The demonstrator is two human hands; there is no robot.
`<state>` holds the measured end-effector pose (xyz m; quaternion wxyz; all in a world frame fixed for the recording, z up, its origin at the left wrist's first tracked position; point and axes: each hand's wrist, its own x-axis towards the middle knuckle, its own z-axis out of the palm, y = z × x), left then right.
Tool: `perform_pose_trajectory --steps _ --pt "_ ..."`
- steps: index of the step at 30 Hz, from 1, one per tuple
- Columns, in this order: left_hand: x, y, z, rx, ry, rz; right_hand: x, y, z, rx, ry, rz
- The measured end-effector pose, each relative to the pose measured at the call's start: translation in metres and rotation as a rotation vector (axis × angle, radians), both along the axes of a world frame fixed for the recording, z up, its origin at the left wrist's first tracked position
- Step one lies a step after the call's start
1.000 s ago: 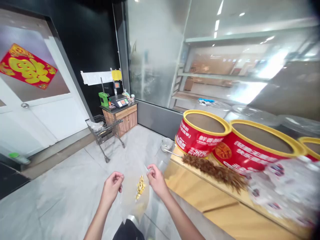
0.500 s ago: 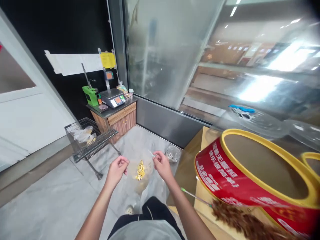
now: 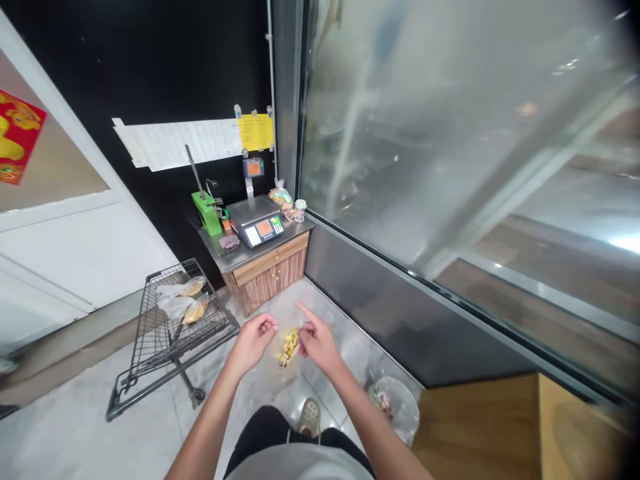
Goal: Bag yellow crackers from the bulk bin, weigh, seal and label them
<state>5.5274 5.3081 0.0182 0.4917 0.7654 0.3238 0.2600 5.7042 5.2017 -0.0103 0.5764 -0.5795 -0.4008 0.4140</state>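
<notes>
A clear plastic bag (image 3: 280,381) with small yellow pieces (image 3: 289,348) in its lower part hangs between my hands, above the floor. My left hand (image 3: 255,343) pinches the bag's upper edge at the left, thumb against curled fingers. On the other side my right hand (image 3: 319,341) has its index finger stretched forward, while the thumb and remaining fingers are pressed together on the bag. The film is so transparent that its exact rim is hard to make out.
At left stands a wire cart (image 3: 137,353) carrying filled plastic bags (image 3: 194,311). Ahead, a wood-fronted counter (image 3: 270,280) holds a digital scale (image 3: 257,223) and a green bag-sealing device (image 3: 206,212). A transparent waste bin (image 3: 403,407) sits right, beside a wooden cabinet (image 3: 480,427).
My view has turned left, so the red tubs have gone out of sight and the cart and counter show more fully. My hands are closer together, and the right index finger now points forward.
</notes>
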Motion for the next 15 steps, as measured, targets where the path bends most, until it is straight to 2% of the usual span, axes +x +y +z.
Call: perform_pose_trajectory --steps 4,8,11,15 --pt "0.061 0.066 0.017 0.051 0.018 -0.034 0.062 0.085 0.010 0.011 -0.073 0.109" --pt "0.109 0.141 0.026 0.066 0.046 -0.075 0.115 0.172 0.015 -0.003 -0.114 0.167" --pt "0.135 0.201 0.035 0.102 0.099 -0.112 0.150 0.233 0.026 0.018 -0.169 0.187" --pt "0.151 0.272 0.048 0.249 0.207 -0.110 0.194 0.302 0.047 0.039 -0.206 0.131"
